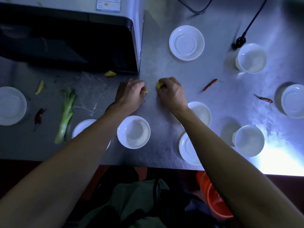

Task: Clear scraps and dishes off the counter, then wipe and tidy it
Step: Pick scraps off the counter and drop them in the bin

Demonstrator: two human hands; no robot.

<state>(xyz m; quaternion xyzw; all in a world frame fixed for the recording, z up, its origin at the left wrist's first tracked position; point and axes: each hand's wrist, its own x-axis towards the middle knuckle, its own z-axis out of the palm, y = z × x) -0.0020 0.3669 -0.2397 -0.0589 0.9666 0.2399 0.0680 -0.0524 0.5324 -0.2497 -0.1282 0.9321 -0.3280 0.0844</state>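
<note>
Mid-counter, we pinch yellow scraps: left hand a sliver, right hand a chunk. Keep pinches tight, lift straight up, clear of the dishes.

Label on appliance: print blurred, nothing readable.

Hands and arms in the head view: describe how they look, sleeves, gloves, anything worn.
Both arms are bare from wrist to the frame's lower edge: no sleeves show. The left hand and the right hand wear no gloves, and no rings or bracelets can be seen. A dark edge at the left wrist may be shadow or a band; the dim light hides which.
</note>
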